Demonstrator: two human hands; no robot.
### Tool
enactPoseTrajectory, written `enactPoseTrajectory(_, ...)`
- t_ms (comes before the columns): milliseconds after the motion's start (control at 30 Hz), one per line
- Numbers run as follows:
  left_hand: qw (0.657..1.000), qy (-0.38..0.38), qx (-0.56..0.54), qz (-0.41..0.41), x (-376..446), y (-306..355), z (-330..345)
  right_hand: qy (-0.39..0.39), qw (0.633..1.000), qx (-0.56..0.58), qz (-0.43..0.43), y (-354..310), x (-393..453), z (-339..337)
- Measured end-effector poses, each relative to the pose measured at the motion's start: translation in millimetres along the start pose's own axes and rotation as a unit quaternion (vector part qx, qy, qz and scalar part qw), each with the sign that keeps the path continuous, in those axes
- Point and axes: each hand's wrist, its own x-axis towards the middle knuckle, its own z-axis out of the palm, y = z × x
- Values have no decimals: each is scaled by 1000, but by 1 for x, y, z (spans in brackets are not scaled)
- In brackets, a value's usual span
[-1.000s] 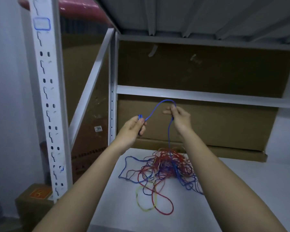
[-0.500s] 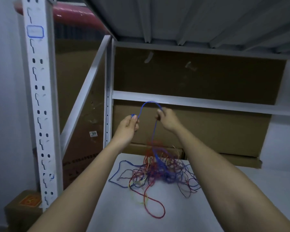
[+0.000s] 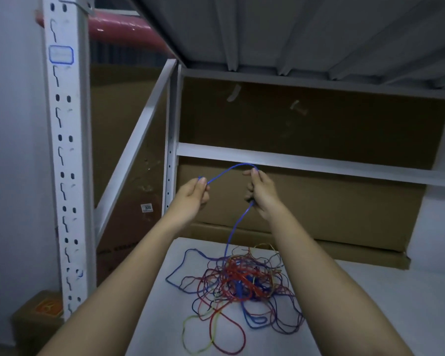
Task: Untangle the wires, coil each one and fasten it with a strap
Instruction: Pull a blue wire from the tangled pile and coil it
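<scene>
A tangled heap of red, blue and yellow wires (image 3: 242, 281) lies on the white shelf surface (image 3: 357, 304). One blue wire (image 3: 233, 229) rises out of the heap. My right hand (image 3: 261, 192) grips it a little way along, held up above the heap. From there the wire arches over to my left hand (image 3: 193, 192), which pinches its free end between thumb and fingers. Both hands are raised in front of the rack's cross bar. No strap is visible.
A white perforated upright (image 3: 64, 155) stands at the left with a diagonal brace (image 3: 136, 150). A horizontal bar (image 3: 306, 160) and large cardboard boxes (image 3: 306, 204) close the back. A shelf underside (image 3: 293, 34) hangs overhead. A small box (image 3: 39, 314) sits low left.
The hands lifted the blue wire slightly and shifted, and the heap on the shelf moved and rearranged as wire was pulled from it. Both grips stayed the same.
</scene>
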Motion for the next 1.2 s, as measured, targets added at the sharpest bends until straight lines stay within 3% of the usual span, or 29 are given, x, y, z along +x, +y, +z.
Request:
enactPoseTrajectory(167, 999, -34, -6, 12, -26, -10, -3, -87, 978, 151, 115, 10, -38, -3)
enactPoseTrajectory(267, 998, -64, 3, 4, -40, -15, -7, -85, 968, 197, 131, 24, -53, -14)
enactPoseTrajectory(333, 996, -69, 50, 9, -49, -19, -5, -69, 985, 127, 91, 31, -62, -19)
enactPoseTrajectory(400, 987, -77, 142, 17, -55, -32, -3, -27, 999, -32, -1, 31, -73, -18)
enactPoseTrajectory(500, 958, -117, 262, 9, -68, -51, 6, 19, 974, -174, -146, 25, -89, -18)
enactPoseTrajectory(567, 955, -134, 265, 10, -82, -52, 13, 44, 940, -265, -209, 22, -94, -23)
enactPoseTrajectory(667, 966, -140, 215, -14, -95, -51, 7, 116, 878, -390, -251, 24, -91, -31)
enactPoseTrajectory(767, 975, -171, 139, -30, -103, -60, -10, 169, 880, -371, -242, 39, -88, -30)
enactPoseTrajectory(867, 960, -254, 105, -53, -124, -59, -21, 185, 880, -374, -227, 65, -92, -21)
enactPoseTrajectory(1000, 947, -312, 15, -78, -146, -52, -32, 114, 852, -456, -232, 104, -100, -4)
enactPoseTrajectory(1100, 956, -261, -85, -106, -153, -53, -37, 33, 820, -522, -233, 141, -115, 4)
enactPoseTrajectory(1200, 961, -187, -168, -119, -158, -60, -35, -29, 774, -562, -291, 178, -138, 14)
